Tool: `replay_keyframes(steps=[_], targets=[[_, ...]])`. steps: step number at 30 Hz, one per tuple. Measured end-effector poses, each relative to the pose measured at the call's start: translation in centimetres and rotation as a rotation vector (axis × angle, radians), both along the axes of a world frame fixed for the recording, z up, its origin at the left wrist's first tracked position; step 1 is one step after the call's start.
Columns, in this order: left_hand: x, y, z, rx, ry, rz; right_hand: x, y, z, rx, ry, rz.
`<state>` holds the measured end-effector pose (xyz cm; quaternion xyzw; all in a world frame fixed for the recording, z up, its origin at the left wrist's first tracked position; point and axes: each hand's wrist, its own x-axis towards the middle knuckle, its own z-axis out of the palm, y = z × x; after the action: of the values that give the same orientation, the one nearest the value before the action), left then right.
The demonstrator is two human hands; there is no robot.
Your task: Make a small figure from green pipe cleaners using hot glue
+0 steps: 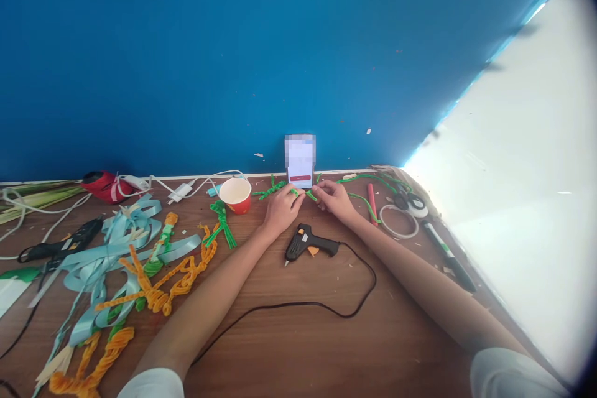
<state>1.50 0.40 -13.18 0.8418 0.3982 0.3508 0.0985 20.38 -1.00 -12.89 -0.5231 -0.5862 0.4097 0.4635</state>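
My left hand (282, 210) is closed, with a short bit of green pipe cleaner (294, 191) showing at its fingertips. Just across from it, my right hand (334, 201) pinches another green pipe cleaner end (311, 197); whether both bits are one piece I cannot tell. Behind the hands a phone (300, 161) leans upright on the wall with its screen lit. Twisted green pipe cleaners (273, 188) lie left of the phone. Between my forearms rests a black glue gun (305, 242), nozzle toward the lower left, touched by neither hand.
A red paper cup (239, 204) stands left of my hands, beside a green knotted bundle (222, 224). Orange twisted pipe cleaners (156, 295) and blue ribbon (96, 273) cover the left side. Tape ring (398, 235), red stick (372, 204) and marker (438, 239) lie right. The glue gun's cord (298, 305) crosses the table.
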Motion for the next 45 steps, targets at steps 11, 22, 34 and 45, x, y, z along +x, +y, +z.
replay_keyframes(steps=[11,22,34,45], targets=[[0.2,-0.2,-0.3,0.166,0.142,-0.032,0.4,-0.2,0.8,-0.136,0.157,0.284],[0.2,-0.2,-0.5,0.150,0.121,-0.026,0.7,-0.1,0.9,-0.151,0.124,0.438],[0.1,-0.4,0.4,0.084,0.212,-0.071,0.7,-0.4,0.2,0.367,-0.419,0.311],[0.1,0.0,0.5,-0.234,0.002,-0.081,1.2,-0.3,-0.8,0.946,-1.063,0.131]])
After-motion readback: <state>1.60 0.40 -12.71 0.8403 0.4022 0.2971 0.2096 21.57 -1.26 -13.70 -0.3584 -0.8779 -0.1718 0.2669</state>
